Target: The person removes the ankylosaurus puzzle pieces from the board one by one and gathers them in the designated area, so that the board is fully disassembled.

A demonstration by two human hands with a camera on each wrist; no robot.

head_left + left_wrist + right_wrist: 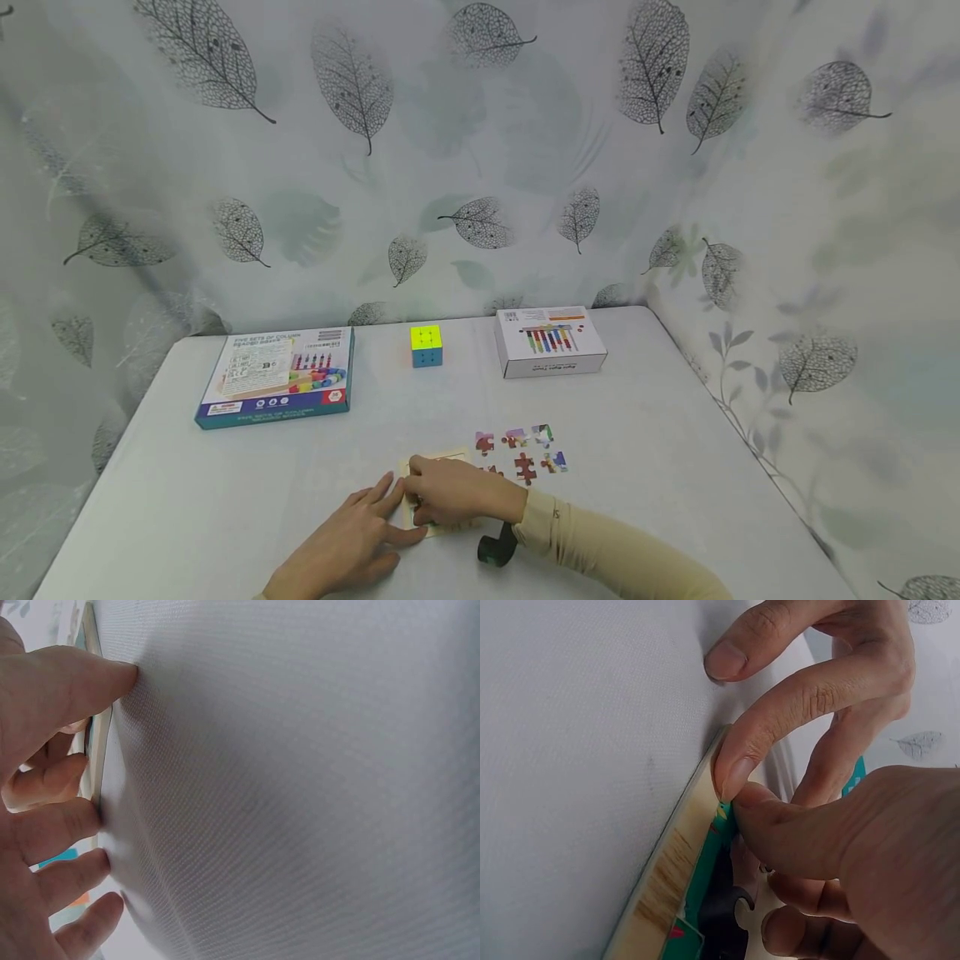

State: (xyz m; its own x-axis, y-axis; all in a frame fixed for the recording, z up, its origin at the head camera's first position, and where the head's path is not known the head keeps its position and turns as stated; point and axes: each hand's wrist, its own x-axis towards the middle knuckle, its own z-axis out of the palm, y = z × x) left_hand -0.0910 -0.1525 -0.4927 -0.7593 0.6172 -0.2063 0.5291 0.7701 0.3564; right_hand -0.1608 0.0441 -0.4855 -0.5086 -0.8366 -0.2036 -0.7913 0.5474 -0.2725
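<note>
A pale wooden puzzle tray lies flat on the white table, mostly covered by my hands. My left hand rests at its left and front edges, fingers spread, with thumb and index finger touching the rim. Over the tray, my right hand bends its fingers onto a puzzle piece. In the right wrist view its thumb bears on a green-edged jigsaw piece along the inner rim, and the other fingers curl lower down. Part of that piece is hidden. Several loose jigsaw pieces lie right of the tray.
Farther back are a flat boxed bead set at left, a yellow-topped cube puzzle and a white toy box at right. A black device is under my right wrist. A leaf-patterned curtain hangs behind the table.
</note>
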